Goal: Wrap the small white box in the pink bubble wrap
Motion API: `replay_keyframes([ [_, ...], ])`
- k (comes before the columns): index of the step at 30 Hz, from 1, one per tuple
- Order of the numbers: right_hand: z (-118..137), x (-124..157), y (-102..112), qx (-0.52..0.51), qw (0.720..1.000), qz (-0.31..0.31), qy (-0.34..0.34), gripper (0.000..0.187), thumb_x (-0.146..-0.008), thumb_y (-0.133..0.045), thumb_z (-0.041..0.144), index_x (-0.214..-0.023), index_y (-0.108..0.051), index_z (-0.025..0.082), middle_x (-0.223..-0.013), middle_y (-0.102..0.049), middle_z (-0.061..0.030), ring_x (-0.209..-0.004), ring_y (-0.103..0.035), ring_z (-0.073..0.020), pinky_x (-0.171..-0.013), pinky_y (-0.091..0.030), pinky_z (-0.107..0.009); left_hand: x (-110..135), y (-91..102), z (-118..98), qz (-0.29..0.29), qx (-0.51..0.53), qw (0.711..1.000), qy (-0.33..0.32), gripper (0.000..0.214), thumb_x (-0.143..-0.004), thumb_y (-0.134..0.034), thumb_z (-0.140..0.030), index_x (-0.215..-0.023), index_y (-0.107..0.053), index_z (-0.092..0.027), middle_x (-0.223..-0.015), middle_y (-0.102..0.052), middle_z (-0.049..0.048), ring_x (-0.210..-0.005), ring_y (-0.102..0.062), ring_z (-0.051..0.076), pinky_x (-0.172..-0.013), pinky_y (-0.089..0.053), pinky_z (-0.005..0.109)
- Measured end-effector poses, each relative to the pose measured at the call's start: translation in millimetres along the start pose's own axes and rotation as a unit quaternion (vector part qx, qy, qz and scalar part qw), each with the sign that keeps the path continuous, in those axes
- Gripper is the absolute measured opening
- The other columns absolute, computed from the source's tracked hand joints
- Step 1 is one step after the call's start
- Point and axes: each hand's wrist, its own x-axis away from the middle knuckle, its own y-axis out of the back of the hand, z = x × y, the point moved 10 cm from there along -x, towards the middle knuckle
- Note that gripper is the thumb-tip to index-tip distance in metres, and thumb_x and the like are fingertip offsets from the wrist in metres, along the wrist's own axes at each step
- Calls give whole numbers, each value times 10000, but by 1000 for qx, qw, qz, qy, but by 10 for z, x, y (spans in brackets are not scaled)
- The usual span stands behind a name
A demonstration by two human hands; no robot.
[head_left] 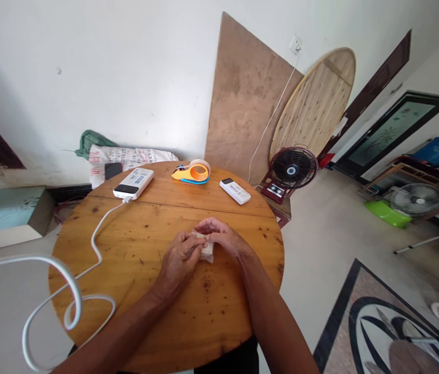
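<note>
A small whitish block-shaped packet (208, 253), seemingly in clear wrap, is low over or on the middle of the round wooden table (133, 291). My left hand (182, 255) is closed on its left side, thumb and fingers pressed against the top. From the right, my right hand (222, 237) curls round its far side, fingers bent and the tips meeting near those of my left hand. Both hands cover much of the packet, so its exact kind does not show.
At the table's far edge are a white power bank (135, 183) with a white cable (96, 241), an orange tape dispenser (193, 173) and a white handheld device (235, 191). A dark red fan (292, 169) stands beyond the right edge. The cable loops over the left side.
</note>
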Motion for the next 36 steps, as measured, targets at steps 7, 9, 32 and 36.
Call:
replay_keyframes([
  [7, -36, 0, 42, -65, 998, -3, -4, 401, -600, -602, 100, -985, -629, 210, -1050, -659, -32, -1026, -576, -199, -931, -416, -355, -8, -28, 26, 11, 4, 1000, 7, 200, -862, -499, -258, -930, -686, -259, -873, -560, 23, -828, -548, 148, -744, -456, 269],
  [9, -35, 5, 40, -50, 999, -4, -7, 398, -612, -628, 120, -1000, -624, 207, -1054, -657, -37, -1032, -573, -197, -944, -406, -364, -8, -26, 29, 12, 7, 1000, 8, 195, -860, -497, -256, -919, -683, -249, -879, -565, 26, -837, -548, 152, -748, -456, 273],
  [32, 39, 26, 184, -54, 997, -36, 33, 390, -632, -597, 105, -1006, -636, 211, -1091, -648, -46, -1064, -574, -202, -981, -397, -384, -16, 175, 100, -61, 88, 993, 40, 134, -801, -529, -240, -856, -645, -198, -840, -591, 18, -779, -575, 146, -685, -477, 248],
  [36, 114, 68, 150, -4, 999, -21, 34, 326, -669, -638, 158, -992, -649, 204, -1086, -642, -42, -1087, -558, -203, -985, -386, -375, -7, 150, 207, -53, 94, 991, 77, 140, -794, -535, -254, -879, -626, -187, -813, -584, 12, -753, -567, 142, -666, -476, 245],
])
